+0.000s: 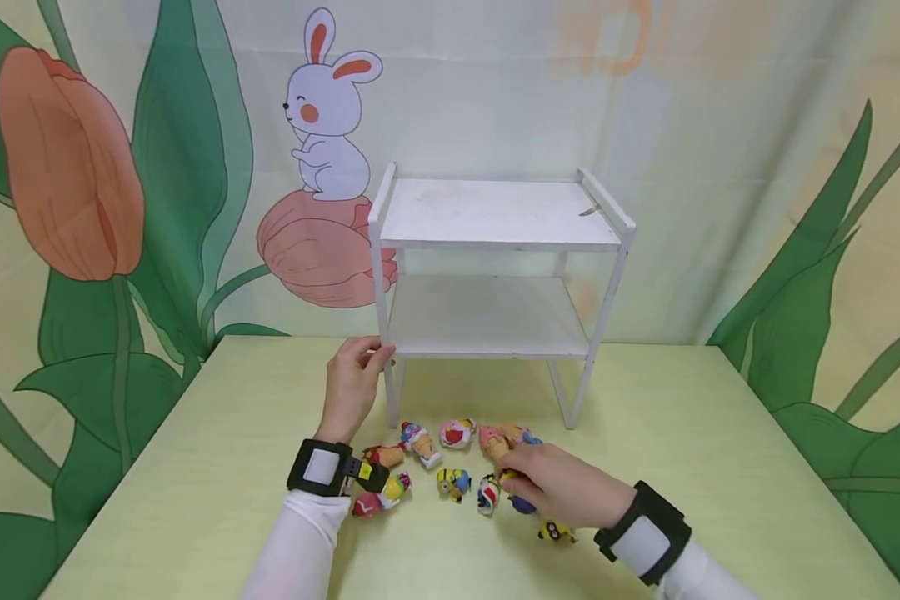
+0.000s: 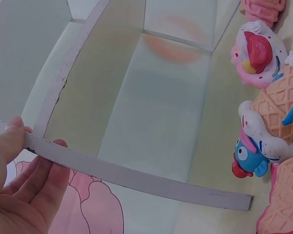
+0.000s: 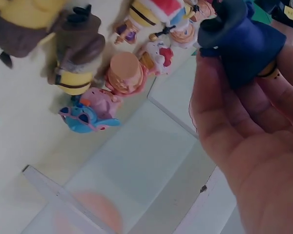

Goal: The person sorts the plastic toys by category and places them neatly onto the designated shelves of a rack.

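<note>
A white two-tier shelf rack (image 1: 487, 317) stands at the back of the table. My left hand (image 1: 351, 385) pinches its front left post between thumb and fingers, near the lower board; the left wrist view shows the post (image 2: 136, 174) passing through that grip. Over the toys in front of the rack, my right hand (image 1: 562, 483) holds a small figure in dark blue clothing (image 3: 251, 44), its fingers and thumb around it. Near that hand lie an ice-cream cone toy (image 1: 492, 442), a red, white and blue figure (image 1: 488, 495) and a yellow minion figure (image 1: 555, 531).
Between the hands lie more toys: a minion figure (image 1: 453, 483), a pink-and-white toy with a red centre (image 1: 457, 432) and a waffle-cone toy (image 1: 422, 444). Beside the left wrist is a pink and yellow toy (image 1: 382, 495). A printed curtain (image 1: 495, 92) hangs behind the table.
</note>
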`<action>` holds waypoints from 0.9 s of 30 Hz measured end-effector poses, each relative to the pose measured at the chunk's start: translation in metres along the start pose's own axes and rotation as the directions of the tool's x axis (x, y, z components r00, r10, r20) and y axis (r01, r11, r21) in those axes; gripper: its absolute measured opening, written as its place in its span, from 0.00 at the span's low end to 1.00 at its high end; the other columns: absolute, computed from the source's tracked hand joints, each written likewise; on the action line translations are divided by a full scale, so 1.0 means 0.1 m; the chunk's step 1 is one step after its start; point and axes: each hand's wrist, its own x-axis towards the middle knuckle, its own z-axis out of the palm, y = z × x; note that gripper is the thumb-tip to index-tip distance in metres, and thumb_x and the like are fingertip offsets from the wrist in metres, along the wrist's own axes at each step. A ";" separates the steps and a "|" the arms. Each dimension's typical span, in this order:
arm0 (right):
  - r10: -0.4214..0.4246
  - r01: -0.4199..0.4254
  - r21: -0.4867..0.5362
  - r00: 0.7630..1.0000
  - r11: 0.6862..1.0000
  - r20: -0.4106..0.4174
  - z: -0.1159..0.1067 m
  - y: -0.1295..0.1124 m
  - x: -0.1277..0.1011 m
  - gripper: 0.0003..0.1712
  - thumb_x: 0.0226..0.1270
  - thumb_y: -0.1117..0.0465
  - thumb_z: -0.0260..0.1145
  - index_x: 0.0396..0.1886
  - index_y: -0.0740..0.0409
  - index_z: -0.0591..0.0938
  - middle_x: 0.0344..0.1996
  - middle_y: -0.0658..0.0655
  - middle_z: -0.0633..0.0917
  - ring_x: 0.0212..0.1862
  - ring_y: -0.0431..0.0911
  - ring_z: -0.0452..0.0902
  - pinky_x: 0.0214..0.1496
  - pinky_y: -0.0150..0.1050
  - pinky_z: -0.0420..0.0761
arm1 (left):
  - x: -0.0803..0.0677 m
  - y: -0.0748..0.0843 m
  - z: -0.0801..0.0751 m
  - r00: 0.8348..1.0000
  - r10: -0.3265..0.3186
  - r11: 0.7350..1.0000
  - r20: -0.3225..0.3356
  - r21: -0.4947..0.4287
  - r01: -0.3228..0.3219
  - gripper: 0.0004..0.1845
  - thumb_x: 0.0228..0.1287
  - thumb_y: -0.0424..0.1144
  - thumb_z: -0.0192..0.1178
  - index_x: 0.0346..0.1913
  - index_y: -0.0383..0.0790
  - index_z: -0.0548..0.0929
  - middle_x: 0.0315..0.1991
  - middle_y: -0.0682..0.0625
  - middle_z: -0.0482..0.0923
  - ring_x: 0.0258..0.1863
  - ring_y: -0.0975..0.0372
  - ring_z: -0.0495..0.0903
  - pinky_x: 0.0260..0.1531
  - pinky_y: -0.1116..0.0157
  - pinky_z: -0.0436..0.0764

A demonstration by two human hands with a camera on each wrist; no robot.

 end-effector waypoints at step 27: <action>-0.068 0.063 -0.072 0.995 0.995 -0.070 -0.26 -0.07 0.37 0.13 0.75 0.65 0.57 0.56 0.60 0.78 0.39 0.49 0.82 0.37 0.39 0.74 0.44 0.36 0.77 | -0.01 0.00 0.00 1.000 -0.010 1.000 -0.003 -0.010 0.010 0.14 0.70 0.42 0.58 0.49 0.35 0.84 0.43 0.45 0.76 0.39 0.54 0.83 0.44 0.54 0.83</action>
